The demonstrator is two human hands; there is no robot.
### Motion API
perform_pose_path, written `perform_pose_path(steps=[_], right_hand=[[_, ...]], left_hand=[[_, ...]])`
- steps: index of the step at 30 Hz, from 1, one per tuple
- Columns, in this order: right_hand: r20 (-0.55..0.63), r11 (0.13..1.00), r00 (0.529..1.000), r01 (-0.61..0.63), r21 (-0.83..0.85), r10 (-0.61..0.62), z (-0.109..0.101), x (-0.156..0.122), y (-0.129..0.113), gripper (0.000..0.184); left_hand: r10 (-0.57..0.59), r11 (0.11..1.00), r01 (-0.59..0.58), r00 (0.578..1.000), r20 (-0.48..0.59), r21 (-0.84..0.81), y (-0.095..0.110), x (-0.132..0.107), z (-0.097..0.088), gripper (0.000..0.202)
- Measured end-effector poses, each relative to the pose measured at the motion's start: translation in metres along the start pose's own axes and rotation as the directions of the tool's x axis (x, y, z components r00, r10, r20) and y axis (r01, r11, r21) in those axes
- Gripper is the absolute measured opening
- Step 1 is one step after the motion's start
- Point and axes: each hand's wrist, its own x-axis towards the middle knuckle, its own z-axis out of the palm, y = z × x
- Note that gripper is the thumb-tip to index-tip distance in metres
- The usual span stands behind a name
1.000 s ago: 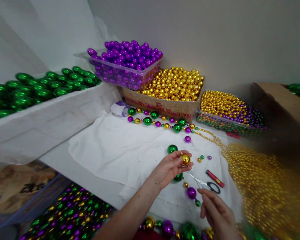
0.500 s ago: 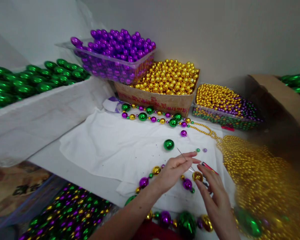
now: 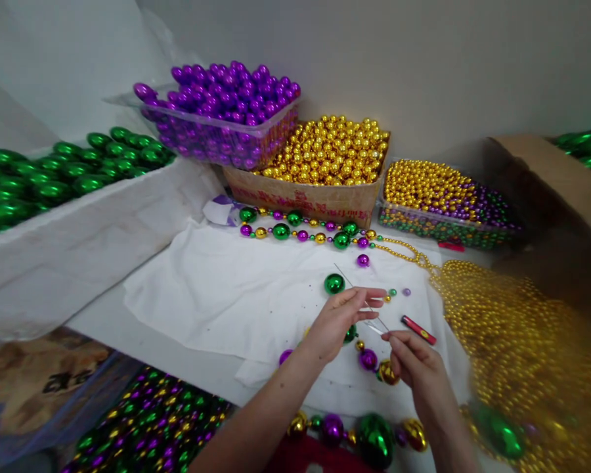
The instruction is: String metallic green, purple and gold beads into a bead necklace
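Observation:
My left hand [image 3: 342, 315] pinches a long thin needle [image 3: 343, 274] between thumb and forefinger, its other fingers stretched out to the right. The needle slants up and left, past a loose green ball bead [image 3: 334, 284]. At its lower right end my right hand [image 3: 414, 358] is closed with the fingertips pinched, and a pale thread shows there. Just below the right fingertips hangs or lies a large gold bead [image 3: 388, 372], beside a purple bead [image 3: 368, 359] and a small gold one [image 3: 360, 345]. Part of this strand is behind my left hand.
A red lighter-like stick [image 3: 418, 330] and small loose beads [image 3: 406, 292] lie on the white cloth [image 3: 201, 289]. Behind stand a purple bead tub [image 3: 217, 135], a gold bead box [image 3: 305, 200] and a mixed bead tray [image 3: 438, 220]. Gold bead chains [image 3: 512, 341] are heaped right.
The large gold bead, earlier at my right fingertips, is now lower beside the strand. My right fingers have closed to a pinch at the needle's end. My left hand has risen slightly with the needle.

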Motion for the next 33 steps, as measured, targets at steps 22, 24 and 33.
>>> perform_pose_path(steps=[22, 24, 33], right_hand=[[-0.075, 0.961, 0.997, 0.053, 0.27, -0.033, -0.035, -0.002, -0.001, 0.042], [-0.105, 0.943, 0.994, 0.074, 0.323, -0.042, -0.036, -0.006, 0.003, 0.041], [-0.151, 0.886, 0.987, 0.028, 0.463, 0.048, -0.045, -0.014, 0.016, 0.028]], left_hand=[[-0.022, 0.562, -0.102, 0.99, 0.138, 0.821, -0.044, 0.08, -0.005, 0.019], [0.003, 0.531, -0.133, 0.988, 0.156, 0.837, -0.056, 0.101, 0.012, 0.019], [0.031, 0.582, -0.11, 0.993, 0.113, 0.806, -0.089, 0.141, 0.042, 0.015]])
